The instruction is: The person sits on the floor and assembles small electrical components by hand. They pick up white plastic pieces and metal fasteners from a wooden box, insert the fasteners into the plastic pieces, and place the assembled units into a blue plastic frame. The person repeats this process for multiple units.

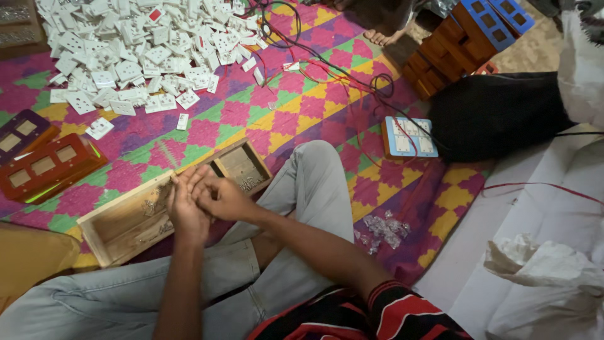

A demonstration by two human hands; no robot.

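- Your left hand point(186, 211), lower centre of the frame: fingers extended, palm cupped over the wooden tray; whether it grips anything cannot be told.
- Your right hand point(221, 198), touching the left: fingers curled as if pinching a small part; the part itself is hidden.
- Wooden tray point(113, 230), lower left, two compartments. The right one holds small metal screws point(250, 183); the left holds a few scattered metal bits.
- Handling, judged: the screws are light, hard, slippery and easily dropped; take each by the shank between fingertip and thumb.
- White switch plates point(135, 53), heaped at upper left on the patterned mat point(251, 113): light, stiff plastic.
- Orange and purple frames point(47, 165), left edge; more stacked upper right.
- Blue-edged switch board point(409, 136) with red wires, right of centre.
- Clear plastic bits point(381, 228), by your knee.
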